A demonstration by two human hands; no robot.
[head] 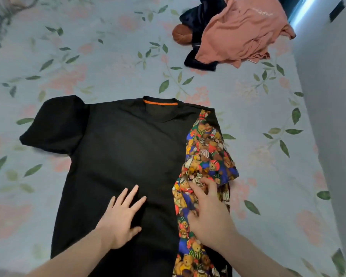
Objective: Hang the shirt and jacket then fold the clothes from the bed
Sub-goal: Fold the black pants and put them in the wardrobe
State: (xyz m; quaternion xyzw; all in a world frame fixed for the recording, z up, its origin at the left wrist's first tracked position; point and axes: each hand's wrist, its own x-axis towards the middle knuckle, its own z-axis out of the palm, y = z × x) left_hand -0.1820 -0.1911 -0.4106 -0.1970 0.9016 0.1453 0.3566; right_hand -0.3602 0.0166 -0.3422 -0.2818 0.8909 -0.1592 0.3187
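A black short-sleeved T-shirt with an orange strip inside the collar (116,156) lies spread flat on the pale floral bedsheet (88,56), neck pointing away, its hem cut off by the bottom edge of the view. Its right side carries a bright teddy-bear print panel (206,156), and the right sleeve is folded in over it, so how much print lies beneath is hidden. The left hand (122,220) rests palm down on the black cloth, fingers straight and spread, holding nothing. The right hand (208,208) lies on the printed panel with fingers bent toward the sleeve edge; I cannot tell whether they pinch it. Far off near the wall sits a crumpled salmon-pink shirt (244,31) over a dark navy garment (204,13), mostly covered, beside a brown rounded item (181,36) I cannot make out.
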